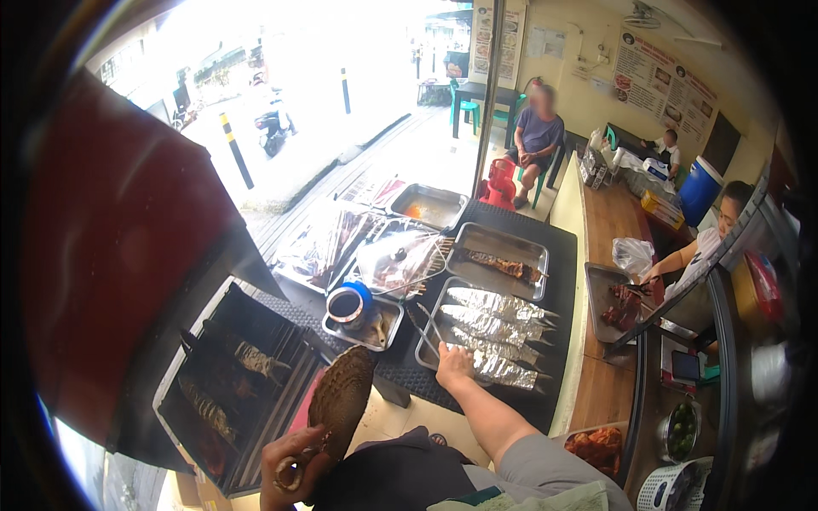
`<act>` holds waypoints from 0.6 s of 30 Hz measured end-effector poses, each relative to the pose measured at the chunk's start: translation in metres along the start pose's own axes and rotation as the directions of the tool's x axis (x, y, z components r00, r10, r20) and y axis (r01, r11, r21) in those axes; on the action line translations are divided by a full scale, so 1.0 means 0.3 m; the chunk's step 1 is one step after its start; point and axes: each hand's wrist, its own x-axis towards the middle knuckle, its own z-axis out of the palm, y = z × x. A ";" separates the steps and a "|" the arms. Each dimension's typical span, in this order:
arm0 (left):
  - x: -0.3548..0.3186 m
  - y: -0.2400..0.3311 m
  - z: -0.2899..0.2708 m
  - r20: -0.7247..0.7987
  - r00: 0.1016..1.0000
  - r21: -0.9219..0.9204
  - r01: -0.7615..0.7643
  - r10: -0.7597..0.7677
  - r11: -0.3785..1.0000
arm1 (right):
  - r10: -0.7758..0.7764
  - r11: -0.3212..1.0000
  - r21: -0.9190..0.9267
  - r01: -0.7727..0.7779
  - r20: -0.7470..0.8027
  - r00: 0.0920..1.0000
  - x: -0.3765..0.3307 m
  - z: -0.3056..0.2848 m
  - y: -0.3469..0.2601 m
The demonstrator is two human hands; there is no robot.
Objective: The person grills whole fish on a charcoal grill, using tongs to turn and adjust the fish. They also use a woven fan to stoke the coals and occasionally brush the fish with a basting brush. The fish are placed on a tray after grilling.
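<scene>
Tongs (pixel 431 324) in right hand (pixel 454 364): fingers clamped on grip end, tips directed forward-left. Foil fish (pixel 496 323) on tray (pixel 428 356), just right of those fingers, long axes roughly left-to-right, tails rightmost. Right hand nearer; left hand (pixel 294 468) well apart, fingers closed round fan (pixel 342 396).

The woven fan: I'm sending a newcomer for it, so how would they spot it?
Find the dark grill at lower left, with fish on it. By its right edge, the left hand grips the woven fan. Its brown, textured surface sets it apart from the shiny metal trays beyond.
</scene>
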 end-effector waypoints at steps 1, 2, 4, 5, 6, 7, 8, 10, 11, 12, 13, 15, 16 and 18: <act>0.028 0.013 0.033 -0.018 1.000 -0.014 -0.002 0.001 1.000 | -0.015 1.000 -0.023 0.015 -0.022 1.000 0.009 0.000 0.005; 0.055 0.022 0.055 0.002 1.000 -0.039 0.018 -0.018 0.999 | -0.020 0.999 -0.050 0.019 -0.029 0.999 0.015 -0.002 0.009; 0.099 0.024 0.092 0.034 0.999 -0.042 -0.012 0.013 0.999 | -0.039 0.999 -0.001 0.039 -0.085 0.996 0.011 -0.010 0.017; 0.120 0.017 0.101 0.056 0.998 -0.047 -0.026 0.028 0.999 | -0.034 0.999 0.029 0.036 -0.096 0.995 0.003 -0.017 0.023; 0.141 0.006 0.105 0.057 0.998 -0.063 -0.016 0.020 0.998 | -0.043 0.996 0.063 0.056 -0.182 0.982 -0.013 -0.023 0.032; 0.166 -0.011 0.104 0.063 0.998 -0.080 -0.006 0.011 0.997 | -0.053 0.983 0.159 0.092 -0.238 0.970 -0.026 -0.031 0.043; 0.192 -0.032 0.102 0.078 0.997 -0.099 0.009 -0.001 0.995 | -0.043 0.963 0.249 0.107 -0.247 0.968 -0.055 -0.033 0.060; 0.257 -0.085 0.101 0.155 0.988 -0.090 0.001 0.013 0.996 | 0.020 0.870 0.473 0.137 -0.312 0.950 -0.137 -0.023 0.101; 0.291 -0.111 0.103 0.204 0.979 -0.064 -0.017 0.030 0.998 | 0.016 0.816 0.561 0.141 -0.265 0.964 -0.184 -0.014 0.132; 0.332 -0.144 0.125 0.254 0.966 -0.142 -0.017 0.053 0.990 | 0.051 0.731 0.681 0.042 -0.117 0.992 -0.249 0.003 0.162; 0.370 -0.172 0.145 0.276 0.960 -0.176 0.010 0.040 0.984 | 0.074 0.618 0.786 -0.033 -0.016 0.997 -0.327 0.025 0.194; 0.447 -0.222 0.214 0.348 0.933 -0.221 -0.019 0.097 0.975 | 0.159 0.330 0.913 -0.237 0.194 0.968 -0.507 0.079 0.230; 0.481 -0.241 0.256 0.380 0.913 -0.270 -0.042 0.147 0.962 | 0.204 0.094 0.939 -0.330 0.306 0.930 -0.616 0.097 0.261; 0.538 -0.262 0.340 0.414 0.887 -0.336 -0.061 0.205 0.940 | 0.302 -0.469 0.802 -0.371 0.540 0.786 -0.844 0.115 0.305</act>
